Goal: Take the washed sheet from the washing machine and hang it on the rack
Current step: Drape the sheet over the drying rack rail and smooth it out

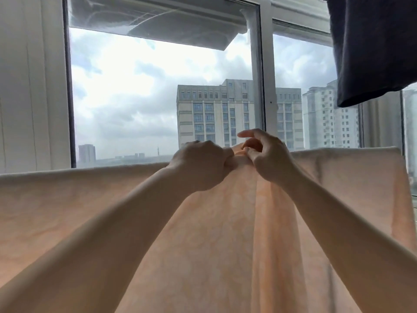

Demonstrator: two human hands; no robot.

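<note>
Both bare forearms come up from the bottom corners, closest to the camera, and meet near the middle of the shot; behind them a peach sheet [90, 213] with a faint pale pattern fills the whole lower half, draped over something along its top edge, though the rack itself is hidden under the fabric so I can't really make it out; the top fold runs from the left edge up toward the right, sitting higher on the right side.

Going left to right: on the far left there's a white wall panel [29, 86]; next to it a big window [158, 98] with a dark frame, cloudy sky and low buildings far off; the left hand [200, 164] is curled into a fist right at the top fold of the sheet, fingers bunched around a pinch of fabric; just beside it, almost touching, the right hand [266, 154] pinches the same raised bit of cloth between thumb and lower fingers, with the index finger sticking out loosely to the left; the fabric between the hands is pulled up into a little peak, and long creases run down from it toward the camera.

Behind the hands a beige tower block [214, 114] shows through the glass; a white window post [262, 86] stands just right of it; more high-rises further right; a dark cloth [372, 48] hangs in the top right corner, well apart from the sheet.
</note>
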